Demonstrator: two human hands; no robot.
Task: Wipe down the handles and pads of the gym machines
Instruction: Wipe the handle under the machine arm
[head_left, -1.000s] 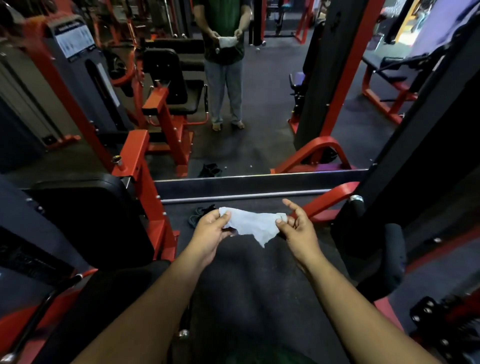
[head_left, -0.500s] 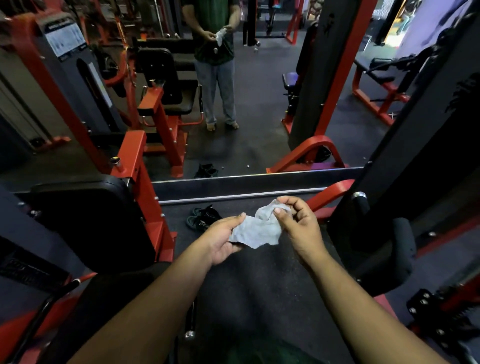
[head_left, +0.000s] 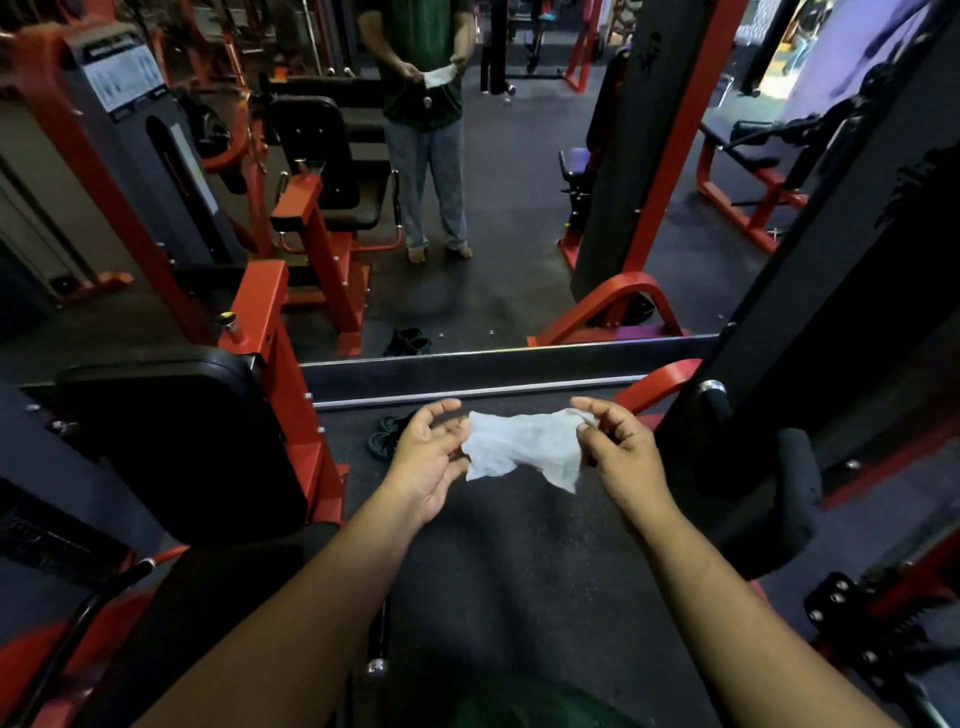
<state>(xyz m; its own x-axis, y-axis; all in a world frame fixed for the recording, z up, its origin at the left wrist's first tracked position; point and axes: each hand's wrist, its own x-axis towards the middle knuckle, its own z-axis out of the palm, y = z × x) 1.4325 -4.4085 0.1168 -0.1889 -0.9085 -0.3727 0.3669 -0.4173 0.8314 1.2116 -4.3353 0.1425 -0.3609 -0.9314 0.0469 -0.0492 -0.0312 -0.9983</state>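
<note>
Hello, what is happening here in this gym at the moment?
A person stands between red and black gym machines, facing a mirror. The left hand and right hand pinch a white wipe by its two ends, spread in the air above the floor. It touches no machine. The black pad on the left has not yet been reached.

A white wipe (head_left: 524, 448) hangs spread between both hands above dark floor: left hand (head_left: 428, 457) pinches its nine o'clock edge, right hand (head_left: 621, 449) its three o'clock corner. A black pad (head_left: 171, 441) sits at nine o'clock, a mirror (head_left: 519, 218) at twelve.
</note>
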